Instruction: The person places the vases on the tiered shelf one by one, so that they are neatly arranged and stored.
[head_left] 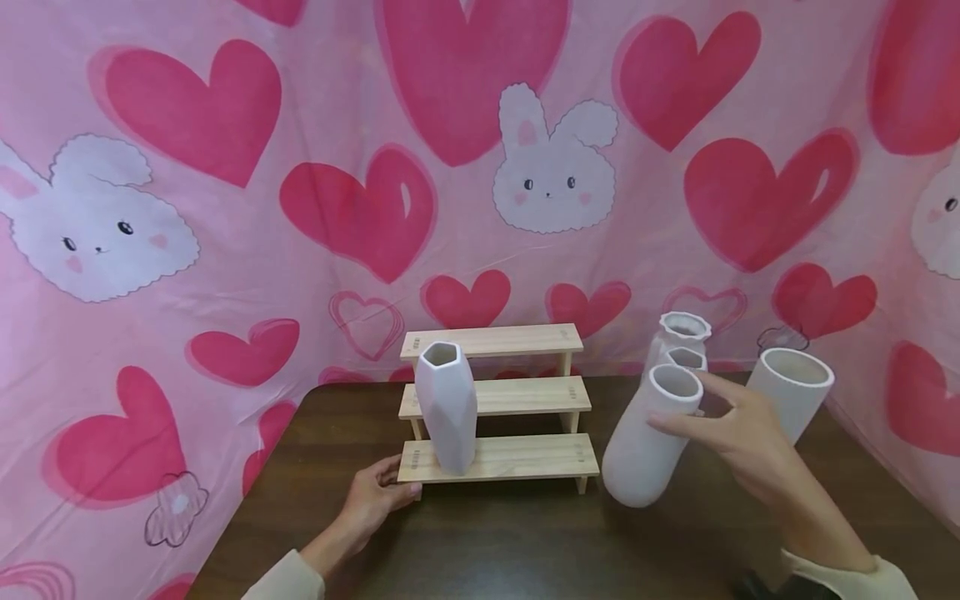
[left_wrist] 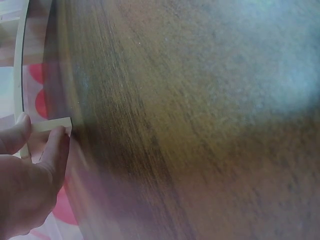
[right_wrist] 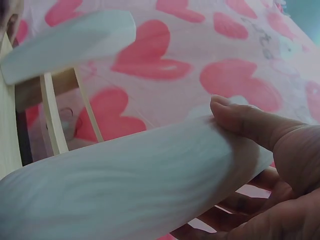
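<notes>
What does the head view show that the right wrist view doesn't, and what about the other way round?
Only the head view: the wide vase to the right of the right hand, both pale sleeves, and the open mouths of the held vase and the second vase.

Only the right wrist view: fine wavy ridges along the held vase, and more of the fingers around its side.

Both: the right hand gripping the held vase, the second vase on the wooden stand, and the heart-printed cloth behind.
</notes>
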